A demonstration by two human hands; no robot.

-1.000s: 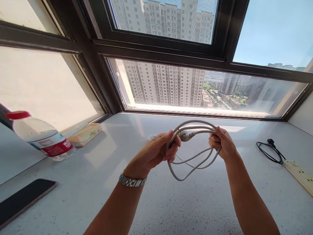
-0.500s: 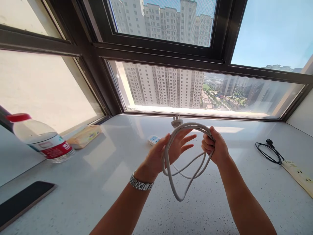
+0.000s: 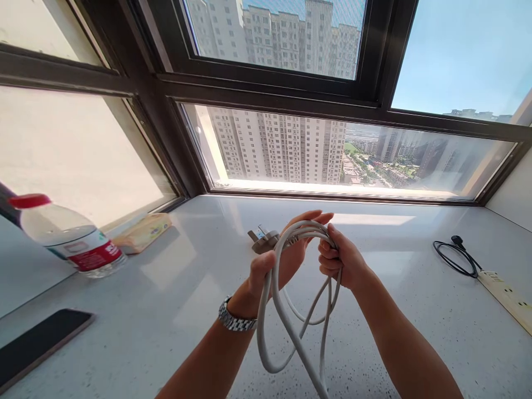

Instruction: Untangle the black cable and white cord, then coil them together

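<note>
Head view: red-capped bottle [image 3: 81,244], clear liquid apparently inside, soft packet [image 3: 143,233] just right of bottle, coiled grey cable [image 3: 287,321] well right of bottle, left hand [image 3: 291,270] mostly spread, fingers extended, cable loops across palm, right hand [image 3: 346,259] curled firmly round cable.

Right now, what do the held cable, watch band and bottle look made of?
Grey cable: probably PVC or rubber, satin; bends in smooth loops.
Watch band: likely polished metal; bright, linked segments.
Bottle: probably clear plastic, glossy; see-through shoulder.
</note>
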